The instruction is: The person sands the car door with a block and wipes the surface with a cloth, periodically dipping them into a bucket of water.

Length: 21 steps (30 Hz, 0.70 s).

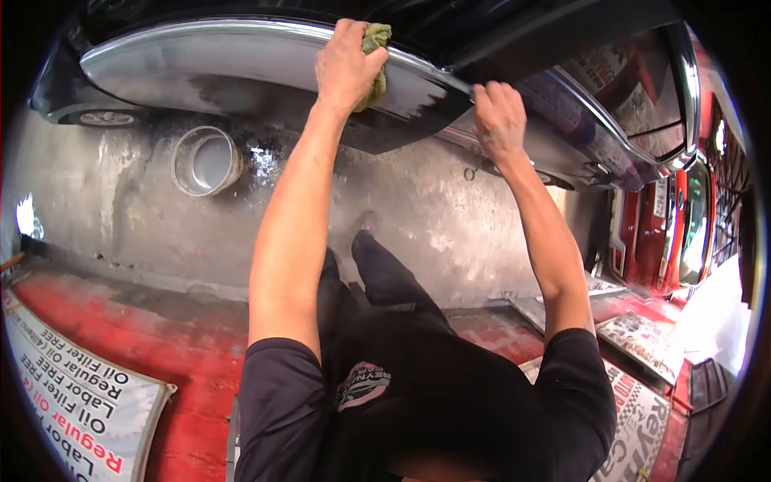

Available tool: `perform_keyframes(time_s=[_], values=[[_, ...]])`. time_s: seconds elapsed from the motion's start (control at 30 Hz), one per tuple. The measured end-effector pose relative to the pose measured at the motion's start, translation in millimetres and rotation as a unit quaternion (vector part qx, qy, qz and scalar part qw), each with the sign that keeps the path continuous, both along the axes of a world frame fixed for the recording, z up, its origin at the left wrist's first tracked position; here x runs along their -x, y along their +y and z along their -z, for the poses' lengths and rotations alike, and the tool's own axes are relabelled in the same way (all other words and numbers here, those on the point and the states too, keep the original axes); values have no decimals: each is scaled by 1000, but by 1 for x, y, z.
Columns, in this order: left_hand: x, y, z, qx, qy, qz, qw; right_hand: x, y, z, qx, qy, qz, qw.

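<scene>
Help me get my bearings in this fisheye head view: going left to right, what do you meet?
White oil-service sign → round grey plastic bucket → left hand pressing a green cloth on the dark car body panel → right hand → red parked car.

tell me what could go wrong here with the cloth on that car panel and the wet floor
1. The floor under the person's feet looks wet, so a slip while leaning toward the car seems possible.
2. The bucket stands close by on that floor and might get kicked over.
3. The left hand presses the green cloth on the panel; grit trapped in it could scratch the paint. The right hand rests on the panel edge and could slide off.
</scene>
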<state>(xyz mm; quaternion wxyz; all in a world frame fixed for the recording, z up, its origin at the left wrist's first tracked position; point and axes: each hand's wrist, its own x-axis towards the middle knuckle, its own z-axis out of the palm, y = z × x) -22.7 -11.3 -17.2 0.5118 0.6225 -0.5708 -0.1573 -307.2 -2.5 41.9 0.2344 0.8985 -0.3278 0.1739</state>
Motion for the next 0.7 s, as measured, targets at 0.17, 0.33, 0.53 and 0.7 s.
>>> perform_keyframes(time_s=[0.17, 0.33, 0.53, 0.7], values=[[-6, -6, 1, 1, -4, 33, 999, -53, -20, 2, 8, 0, -50, 999], [-3, -4, -3, 3, -1, 23, 1000, 57, 8, -3, -35, 41, 73, 996], [2, -4, -4, -4, 5, 13, 1000, 77, 33, -11, 2, -36, 53, 998], [1, -4, -1, 9, -3, 9, 1000, -24, -13, 0, -10, -44, -68, 997]])
